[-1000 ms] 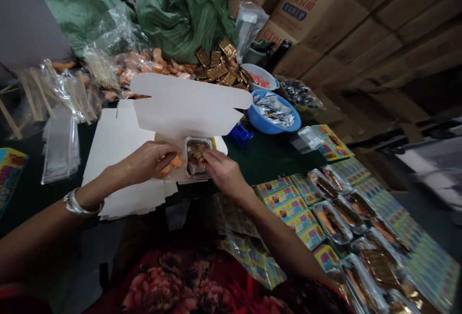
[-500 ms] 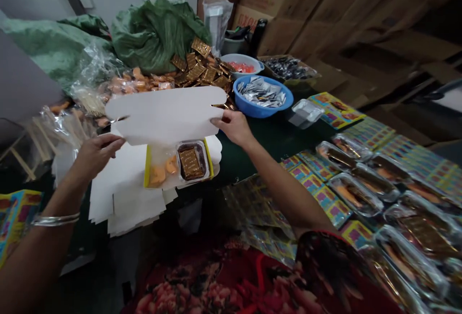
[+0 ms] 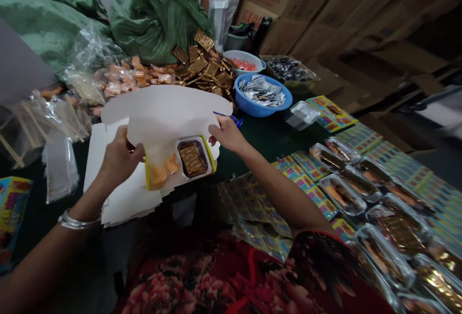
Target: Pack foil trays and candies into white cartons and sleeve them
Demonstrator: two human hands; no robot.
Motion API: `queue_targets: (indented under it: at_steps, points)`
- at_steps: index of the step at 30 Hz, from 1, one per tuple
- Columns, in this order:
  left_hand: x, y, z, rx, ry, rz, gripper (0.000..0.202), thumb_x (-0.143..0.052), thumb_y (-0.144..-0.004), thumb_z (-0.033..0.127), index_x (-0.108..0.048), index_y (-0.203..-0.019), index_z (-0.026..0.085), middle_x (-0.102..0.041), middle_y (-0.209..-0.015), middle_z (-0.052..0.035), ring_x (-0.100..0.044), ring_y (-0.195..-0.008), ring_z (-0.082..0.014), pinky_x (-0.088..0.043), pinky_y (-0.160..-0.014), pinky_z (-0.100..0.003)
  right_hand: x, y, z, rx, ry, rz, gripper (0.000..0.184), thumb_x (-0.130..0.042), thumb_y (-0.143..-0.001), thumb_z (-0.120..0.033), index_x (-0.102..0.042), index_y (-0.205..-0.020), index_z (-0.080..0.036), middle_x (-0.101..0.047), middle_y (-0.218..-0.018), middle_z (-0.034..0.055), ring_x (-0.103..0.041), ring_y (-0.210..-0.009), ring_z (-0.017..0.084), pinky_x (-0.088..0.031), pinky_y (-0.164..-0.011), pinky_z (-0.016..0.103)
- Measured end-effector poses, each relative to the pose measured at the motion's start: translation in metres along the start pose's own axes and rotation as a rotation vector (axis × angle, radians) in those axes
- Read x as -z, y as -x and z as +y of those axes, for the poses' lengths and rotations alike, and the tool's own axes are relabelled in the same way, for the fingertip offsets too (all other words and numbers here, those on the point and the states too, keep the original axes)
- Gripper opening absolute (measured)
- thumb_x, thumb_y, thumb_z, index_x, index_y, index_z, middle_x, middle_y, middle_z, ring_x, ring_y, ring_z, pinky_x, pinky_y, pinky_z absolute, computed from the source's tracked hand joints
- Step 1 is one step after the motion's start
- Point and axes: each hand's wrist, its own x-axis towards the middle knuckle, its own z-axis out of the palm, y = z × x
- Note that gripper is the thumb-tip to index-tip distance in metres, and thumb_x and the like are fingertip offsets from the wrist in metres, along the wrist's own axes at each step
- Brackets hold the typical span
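Observation:
An open cardboard box [image 3: 169, 148], white inside with yellow edges, lies in front of me on a stack of white card sheets [image 3: 119, 203]. Inside it are orange pieces [image 3: 159, 175] in clear wrap and a small foil tray [image 3: 179, 146] with a gold-brown packet [image 3: 191, 159]. My left hand [image 3: 121, 157] pinches the box's left side near the raised lid. On the opposite side, my right hand [image 3: 228, 133] has its fingers curled round the right edge. The white lid [image 3: 166, 100] stands up behind, curved between both hands.
Gold packets [image 3: 205, 71], wrapped orange pieces [image 3: 133, 73] and green sacks [image 3: 155, 25] are heaped behind. A blue bowl [image 3: 265, 107] of silver sachets stands back right. Filled clear trays [image 3: 342, 196] cover printed sheets on the right. Wooden sticks [image 3: 54, 117] in bags lie left.
My left hand has moved right and in to the box's side. The lid has gone from flat to curved, its side flaps folding. My right hand stays at the right edge.

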Motion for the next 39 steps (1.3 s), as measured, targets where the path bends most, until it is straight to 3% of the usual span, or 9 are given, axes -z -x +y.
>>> queue_targets:
  at_steps: [5, 10, 14, 17, 22, 27, 32, 36, 39]
  points:
    - [-0.022, 0.03, -0.025, -0.168, -0.138, -0.041, 0.042, -0.057, -0.082, 0.045, -0.056, -0.114, 0.018, -0.07, -0.101, -0.0093, -0.069, -0.083, -0.0257, -0.054, -0.072, -0.036, -0.015, 0.029, 0.023, 0.107, 0.168, 0.123, 0.022, -0.049, -0.083, -0.023, -0.066, -0.092, -0.013, -0.072, -0.079, 0.0076, -0.069, -0.076, 0.022, -0.056, -0.072, 0.033]
    - [-0.01, 0.037, -0.061, -0.431, -0.035, -0.211, 0.063, -0.058, -0.082, 0.046, -0.049, -0.137, 0.018, -0.061, -0.129, -0.0156, -0.058, -0.117, -0.0332, -0.052, -0.094, -0.047, -0.021, 0.055, 0.056, 0.404, 0.278, 0.113, 0.048, -0.063, -0.085, -0.043, -0.062, -0.123, -0.014, -0.069, -0.11, 0.014, -0.066, -0.097, 0.025, -0.053, -0.086, 0.038]
    - [0.007, 0.032, -0.077, -0.468, 0.031, -0.415, 0.062, -0.052, -0.092, 0.044, -0.038, -0.15, 0.027, -0.051, -0.146, -0.0129, -0.052, -0.128, -0.0305, -0.048, -0.105, -0.046, 0.001, 0.06, 0.068, 0.481, 0.322, -0.172, 0.068, -0.063, -0.088, -0.043, -0.044, -0.146, -0.015, -0.064, -0.123, 0.0168, -0.063, -0.101, 0.025, -0.053, -0.087, 0.039]
    - [0.007, 0.028, -0.08, -0.464, -0.038, -0.423, 0.053, -0.042, -0.097, 0.043, -0.043, -0.148, 0.028, -0.052, -0.142, -0.0127, -0.051, -0.13, -0.0286, -0.045, -0.109, -0.047, 0.027, 0.05, 0.067, 0.417, 0.394, -0.453, 0.076, -0.064, -0.089, -0.039, -0.032, -0.155, -0.02, -0.062, -0.126, 0.0141, -0.063, -0.1, 0.023, -0.052, -0.088, 0.038]
    - [-0.006, 0.029, -0.058, -0.492, -0.378, -0.257, 0.058, -0.048, -0.091, 0.06, -0.061, -0.131, 0.02, -0.049, -0.141, -0.0182, -0.045, -0.131, -0.0367, -0.041, -0.108, -0.056, 0.03, 0.036, 0.046, 0.339, 0.638, -0.517, 0.05, -0.057, -0.092, -0.02, -0.054, -0.141, -0.029, -0.065, -0.112, 0.0083, -0.063, -0.1, 0.023, -0.051, -0.092, 0.041]
    - [-0.012, 0.046, -0.017, -0.438, -0.716, -0.19, 0.057, -0.057, -0.089, 0.05, -0.056, -0.132, 0.014, -0.042, -0.148, -0.0246, -0.039, -0.134, -0.0447, -0.043, -0.101, -0.061, -0.026, 0.071, 0.012, 0.333, 0.737, -0.231, 0.051, -0.071, -0.084, -0.049, -0.061, -0.128, -0.026, -0.052, -0.133, 0.017, -0.049, -0.121, 0.036, -0.052, -0.093, 0.052]
    - [-0.039, 0.082, -0.005, -0.612, -0.649, -0.233, 0.068, -0.064, -0.085, 0.047, -0.043, -0.145, 0.022, -0.039, -0.153, -0.0196, -0.029, -0.144, -0.0419, -0.046, -0.102, -0.056, -0.064, 0.094, 0.005, 0.401, 0.765, -0.182, 0.048, -0.067, -0.087, -0.051, -0.064, -0.117, -0.014, -0.052, -0.132, 0.0199, -0.039, -0.129, 0.037, -0.044, -0.104, 0.057]
    - [-0.058, 0.096, -0.006, -0.57, -0.693, -0.135, 0.055, -0.053, -0.086, 0.013, -0.051, -0.14, 0.017, -0.045, -0.15, -0.0209, -0.029, -0.145, -0.0415, -0.051, -0.098, -0.053, -0.058, 0.088, -0.002, 0.413, 0.698, -0.176, 0.047, -0.071, -0.083, -0.053, -0.067, -0.103, -0.01, -0.06, -0.121, 0.0201, -0.046, -0.124, 0.034, -0.045, -0.104, 0.052]
    - [-0.037, 0.078, 0.006, -0.505, -0.67, -0.177, 0.052, -0.041, -0.087, 0.006, -0.057, -0.134, 0.017, -0.054, -0.144, -0.0171, -0.044, -0.138, -0.0336, -0.051, -0.099, -0.046, -0.036, 0.079, -0.026, 0.452, 0.681, -0.346, 0.057, -0.078, -0.074, -0.058, -0.067, -0.103, -0.01, -0.062, -0.114, 0.0171, -0.054, -0.115, 0.031, -0.049, -0.096, 0.044]
